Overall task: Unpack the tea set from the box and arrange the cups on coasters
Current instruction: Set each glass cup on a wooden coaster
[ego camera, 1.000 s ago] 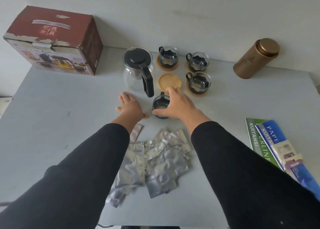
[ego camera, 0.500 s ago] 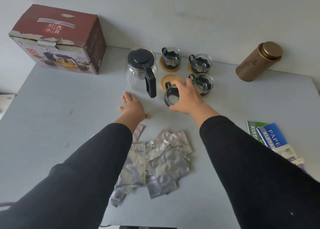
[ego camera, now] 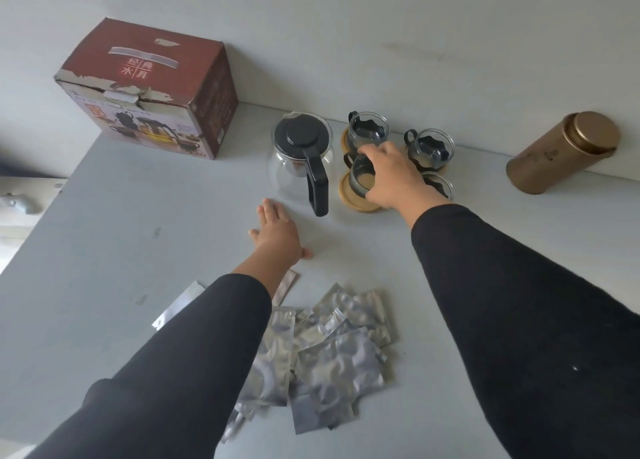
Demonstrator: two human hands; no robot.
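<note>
My right hand (ego camera: pixel 394 178) grips a glass cup with a black holder (ego camera: pixel 362 178) from above, on or just over a round wooden coaster (ego camera: pixel 356 200) beside the teapot. Three more such cups stand on coasters: one behind (ego camera: pixel 367 131), one at the back right (ego camera: pixel 431 148), and one (ego camera: pixel 440 184) partly hidden by my right hand. The glass teapot with a black lid and handle (ego camera: pixel 304 153) stands left of them. My left hand (ego camera: pixel 278 231) rests flat on the table (ego camera: pixel 104 250) with fingers straight. The red tea set box (ego camera: pixel 149 91) sits at the back left.
A gold cylindrical tin (ego camera: pixel 564 152) lies against the wall at the back right. A heap of silver foil packets (ego camera: pixel 329 351) lies between my forearms, near the front. The table's left edge runs close to the box.
My right hand has carried the cup from the table in front of the teapot up onto the bare coaster. The left hand has stayed flat. The view has tilted; the booklets are out of sight.
</note>
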